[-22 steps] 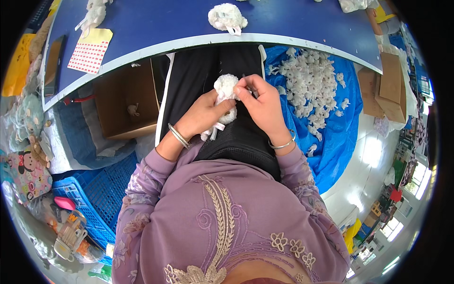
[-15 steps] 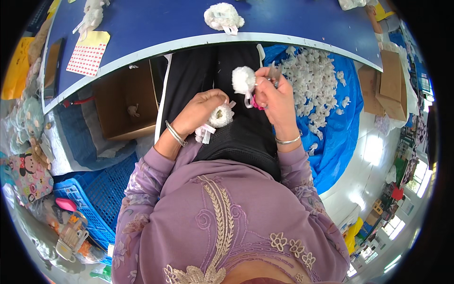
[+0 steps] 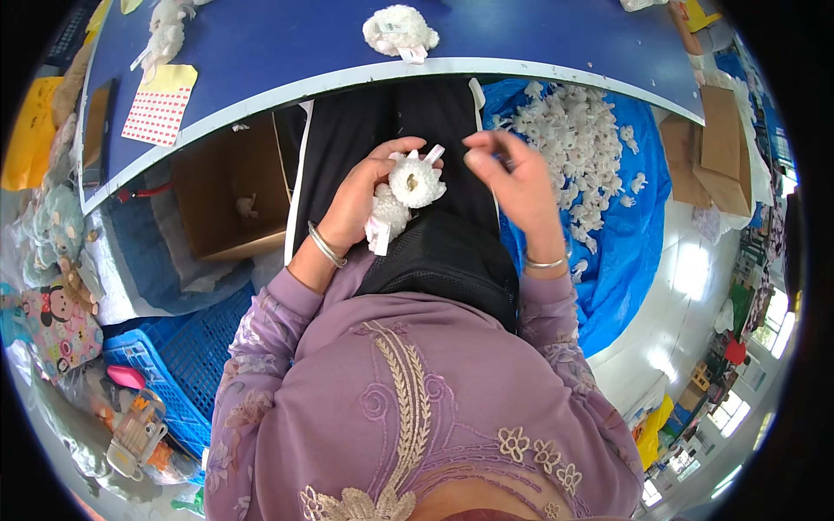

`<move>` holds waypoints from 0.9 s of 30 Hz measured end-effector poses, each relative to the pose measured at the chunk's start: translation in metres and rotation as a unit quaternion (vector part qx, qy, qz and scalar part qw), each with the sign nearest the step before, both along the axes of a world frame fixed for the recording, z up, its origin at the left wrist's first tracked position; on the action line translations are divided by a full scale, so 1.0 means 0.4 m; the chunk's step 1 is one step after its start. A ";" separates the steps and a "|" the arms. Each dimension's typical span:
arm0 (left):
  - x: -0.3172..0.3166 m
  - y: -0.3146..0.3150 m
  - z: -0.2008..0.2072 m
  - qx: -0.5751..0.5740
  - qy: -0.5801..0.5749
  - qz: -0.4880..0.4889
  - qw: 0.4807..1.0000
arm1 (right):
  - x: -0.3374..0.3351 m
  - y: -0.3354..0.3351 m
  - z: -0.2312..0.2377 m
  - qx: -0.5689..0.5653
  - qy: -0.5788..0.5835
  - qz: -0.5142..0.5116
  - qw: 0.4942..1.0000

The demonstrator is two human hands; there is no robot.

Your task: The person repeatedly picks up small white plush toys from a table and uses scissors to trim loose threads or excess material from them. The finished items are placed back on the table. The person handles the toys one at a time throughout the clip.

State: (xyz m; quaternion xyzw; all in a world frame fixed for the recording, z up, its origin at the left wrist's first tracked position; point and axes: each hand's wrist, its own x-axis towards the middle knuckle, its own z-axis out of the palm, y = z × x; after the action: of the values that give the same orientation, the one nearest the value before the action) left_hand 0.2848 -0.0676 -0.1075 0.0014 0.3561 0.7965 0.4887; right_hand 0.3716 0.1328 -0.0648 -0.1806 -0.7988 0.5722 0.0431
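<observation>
My left hand (image 3: 365,187) is closed around two small white fluffy plush pieces over my lap. The upper plush piece (image 3: 415,182) shows a round opening in its middle and a ribbon loop at its top. Below it, the lower plush piece (image 3: 387,215) has a pale tag hanging down. To the right, apart from the plush, my right hand (image 3: 521,178) has its fingers curled and thumb near the index finger. A small dark bit shows between those fingers, too hidden to name.
Across the front runs a blue table (image 3: 295,52) with a white plush piece (image 3: 400,33) and a sticker sheet (image 3: 161,104). Under it stands a cardboard box (image 3: 230,195). Many small white pieces lie on a blue sheet (image 3: 621,286) at right; a blue crate (image 3: 187,373) is at left.
The white plush piece from my right hand is now with the other one in my left hand. My right hand has drawn away rightward; the metal tool seen in it earlier no longer shows clearly.
</observation>
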 end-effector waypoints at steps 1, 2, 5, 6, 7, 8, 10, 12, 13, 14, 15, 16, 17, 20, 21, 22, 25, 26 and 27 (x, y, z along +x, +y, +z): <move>0.000 -0.004 0.005 -0.009 0.004 0.001 1.000 | -0.003 -0.022 -0.005 -0.026 -0.001 0.014 1.000; -0.001 -0.010 0.011 -0.018 0.007 0.002 1.000 | -0.005 -0.037 -0.009 -0.052 -0.002 0.027 0.998; -0.001 -0.017 -0.017 -0.042 0.042 -0.004 0.998 | -0.012 -0.057 -0.054 -0.054 -0.017 0.055 0.997; -0.002 -0.017 -0.024 -0.049 0.057 -0.006 0.997 | -0.016 -0.064 -0.059 -0.060 -0.023 0.066 0.996; -0.001 -0.017 -0.027 -0.039 0.070 -0.012 0.997 | -0.019 -0.072 -0.047 -0.051 -0.023 0.073 0.996; -0.001 -0.015 -0.028 -0.029 0.083 -0.019 0.996 | -0.021 -0.076 -0.043 -0.059 -0.021 0.069 0.996; 0.002 -0.012 -0.023 -0.025 0.113 -0.028 0.993 | -0.024 -0.082 -0.042 -0.076 -0.015 0.061 0.995; 0.008 -0.010 -0.013 -0.034 0.142 -0.036 0.989 | -0.028 -0.076 -0.055 -0.076 -0.010 0.038 0.996; 0.008 -0.012 -0.018 -0.033 0.150 -0.038 0.987 | -0.029 -0.070 -0.051 -0.096 -0.023 0.043 0.994; 0.008 -0.016 -0.027 -0.032 0.158 -0.040 0.986 | -0.029 -0.066 -0.048 -0.117 -0.037 0.048 0.991; 0.008 -0.018 -0.030 -0.031 0.167 -0.043 0.984 | -0.028 -0.066 -0.047 -0.113 -0.033 0.053 0.992; 0.007 -0.018 -0.031 -0.036 0.168 -0.045 0.984 | -0.026 -0.067 -0.048 -0.110 -0.029 0.059 0.992; 0.007 -0.017 -0.029 -0.041 0.170 -0.046 0.984 | -0.025 -0.067 -0.048 -0.107 -0.025 0.064 0.992; -0.004 -0.017 -0.034 -0.017 0.161 -0.049 0.986 | -0.019 -0.067 -0.024 -0.128 -0.030 0.021 0.991; -0.006 -0.016 -0.037 -0.002 0.156 -0.051 0.986 | -0.016 -0.068 -0.023 -0.174 -0.013 0.009 0.985; -0.005 -0.015 -0.037 0.009 0.152 -0.050 0.987 | -0.014 -0.069 -0.023 -0.219 0.004 -0.003 0.976; -0.002 -0.008 -0.041 0.035 0.147 -0.049 0.987 | -0.012 -0.079 -0.028 -0.283 0.046 -0.049 0.957; -0.002 -0.006 -0.045 0.038 0.152 -0.049 0.986 | -0.012 -0.082 -0.030 -0.292 0.058 -0.066 0.952; -0.002 -0.005 -0.046 0.040 0.157 -0.048 0.986 | -0.012 -0.081 -0.030 -0.288 0.056 -0.065 0.954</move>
State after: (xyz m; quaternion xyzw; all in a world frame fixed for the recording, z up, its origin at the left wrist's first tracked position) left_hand 0.2839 -0.0697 -0.1258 0.1628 0.3953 0.7760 0.4638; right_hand 0.3667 0.1005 -0.0770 -0.2050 -0.5826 0.7833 0.0708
